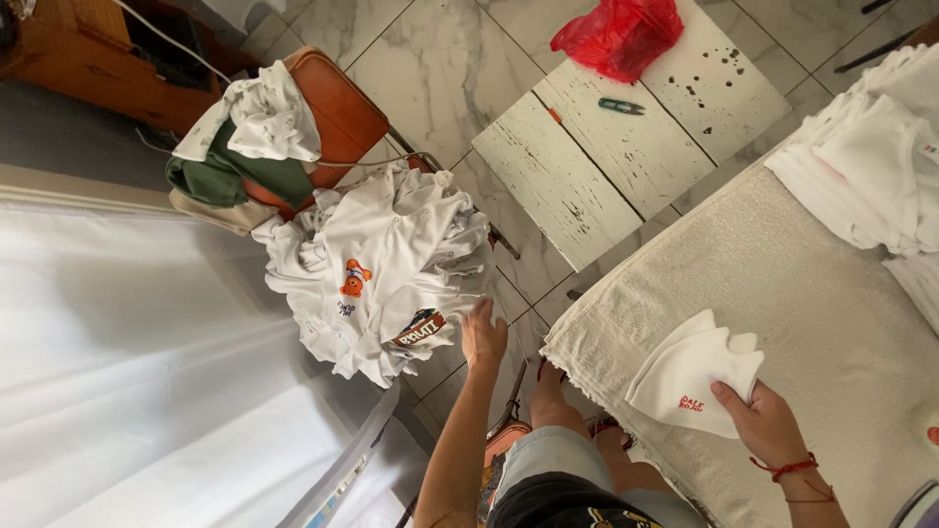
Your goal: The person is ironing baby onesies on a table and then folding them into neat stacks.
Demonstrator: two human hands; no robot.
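My left hand (483,335) reaches out to a heap of white printed garments (381,264) piled on an orange chair (337,112); its fingers touch the edge of the heap and I cannot tell if they grip it. My right hand (761,420), with a red string at the wrist, holds a small folded white garment (691,372) by its near corner on a beige towel-covered surface (812,293).
A stack of white clothes (880,156) lies at the far right of the towel. A worn white wooden table (626,137) carries a red plastic bag (618,34) and small green snips (621,106). White fabric (147,372) fills the left. Marble tile floor lies between.
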